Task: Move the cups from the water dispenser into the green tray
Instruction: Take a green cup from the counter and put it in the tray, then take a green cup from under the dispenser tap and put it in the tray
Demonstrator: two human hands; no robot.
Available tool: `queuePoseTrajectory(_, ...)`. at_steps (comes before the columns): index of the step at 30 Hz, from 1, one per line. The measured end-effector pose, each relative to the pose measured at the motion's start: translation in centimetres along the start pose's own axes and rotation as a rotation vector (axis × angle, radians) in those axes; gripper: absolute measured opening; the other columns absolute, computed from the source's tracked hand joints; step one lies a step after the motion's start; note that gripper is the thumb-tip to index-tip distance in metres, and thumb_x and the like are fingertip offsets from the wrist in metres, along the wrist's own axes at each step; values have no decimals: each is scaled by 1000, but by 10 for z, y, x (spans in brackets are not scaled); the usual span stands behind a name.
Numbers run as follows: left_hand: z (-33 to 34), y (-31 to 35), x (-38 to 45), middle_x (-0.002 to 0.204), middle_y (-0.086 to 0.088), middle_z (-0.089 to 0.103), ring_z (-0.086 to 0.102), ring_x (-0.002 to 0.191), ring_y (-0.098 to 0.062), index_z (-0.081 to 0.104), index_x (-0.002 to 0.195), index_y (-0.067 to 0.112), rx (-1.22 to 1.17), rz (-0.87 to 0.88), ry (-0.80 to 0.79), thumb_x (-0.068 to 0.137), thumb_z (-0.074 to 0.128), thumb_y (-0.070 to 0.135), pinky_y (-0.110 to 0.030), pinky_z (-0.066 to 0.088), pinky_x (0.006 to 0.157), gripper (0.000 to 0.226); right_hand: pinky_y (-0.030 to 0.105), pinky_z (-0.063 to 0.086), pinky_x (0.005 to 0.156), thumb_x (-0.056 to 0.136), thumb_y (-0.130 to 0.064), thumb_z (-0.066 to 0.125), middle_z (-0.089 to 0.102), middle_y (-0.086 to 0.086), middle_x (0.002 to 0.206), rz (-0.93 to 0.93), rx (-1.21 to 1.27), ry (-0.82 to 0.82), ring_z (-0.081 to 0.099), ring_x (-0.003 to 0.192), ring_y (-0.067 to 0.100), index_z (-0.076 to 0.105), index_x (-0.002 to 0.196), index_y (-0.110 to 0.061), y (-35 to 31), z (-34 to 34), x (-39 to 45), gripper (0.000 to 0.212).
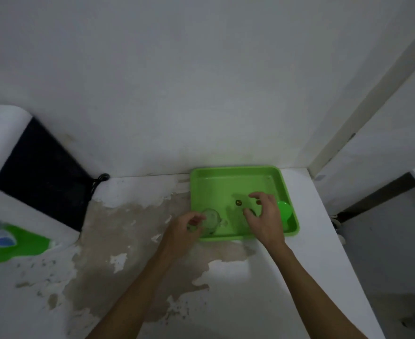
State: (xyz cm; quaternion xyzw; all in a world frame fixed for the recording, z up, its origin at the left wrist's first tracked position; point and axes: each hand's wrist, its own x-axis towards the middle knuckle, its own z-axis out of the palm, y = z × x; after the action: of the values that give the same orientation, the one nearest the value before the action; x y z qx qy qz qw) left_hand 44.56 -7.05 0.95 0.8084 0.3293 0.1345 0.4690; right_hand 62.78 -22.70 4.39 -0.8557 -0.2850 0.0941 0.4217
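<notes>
Head view shows us the green tray (236, 182) on a white counter (226, 277) with peeling paint. Our left hand (184, 231) grips a clear glass cup (210, 220) at the tray's near-left corner. Our right hand (265, 216) hovers spread-fingered over the tray; another clear cup may sit beneath it, too blurred to tell. A green cup (284, 210) is partly hidden behind that hand.

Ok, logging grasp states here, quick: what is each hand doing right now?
Left hand: closed on the clear glass cup, at the green tray's near-left corner.
Right hand: open, fingers spread over the tray, holding nothing visible.
</notes>
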Motion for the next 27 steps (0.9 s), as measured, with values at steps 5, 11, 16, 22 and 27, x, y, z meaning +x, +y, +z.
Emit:
queuePoseTrajectory(5, -59, -19, -34, 80, 16, 74, 67, 75, 4, 71, 87, 35, -73, -1, 84, 80, 75, 7, -10, 49, 68, 29, 40, 55, 76, 79, -4, 72, 67, 7, 94, -84, 115, -152, 64, 86, 25, 66, 100, -12, -53, 44, -30, 23)
queuePoseTrajectory(11, -143, -71, -80, 83, 20, 73, 67, 79, 3, 70, 84, 41, -118, -66, 148, 84, 74, 5, -9, 51, 72, 36, 29, 53, 70, 81, 1, 69, 69, 4, 79, -84, 197, -334, 65, 73, 19, 71, 95, -8, -109, 114, -70, 16)
queuePoseTrajectory(16, -221, -125, -126, 86, 15, 72, 65, 75, 7, 68, 83, 40, -130, -178, 256, 83, 74, 5, -11, 50, 71, 35, 31, 48, 65, 81, 8, 64, 58, -11, 61, -1, 276, -416, 54, 61, 10, 71, 87, -7, -164, 193, -98, 17)
queuePoseTrajectory(22, -299, -190, -165, 94, 9, 66, 64, 82, -6, 65, 100, 30, -8, -258, 426, 83, 74, 11, -29, 53, 74, 26, 37, 52, 71, 85, 7, 63, 61, 2, 64, 29, 335, -563, 59, 67, 21, 69, 80, -20, -220, 275, -129, 28)
queuePoseTrajectory(27, -332, -221, -172, 98, 10, 60, 60, 82, -10, 57, 123, 32, 157, -264, 398, 86, 69, 28, -31, 54, 70, 39, 41, 54, 76, 85, 6, 62, 64, 6, 69, 32, 319, -613, 63, 73, 25, 70, 84, -17, -248, 315, -139, 24)
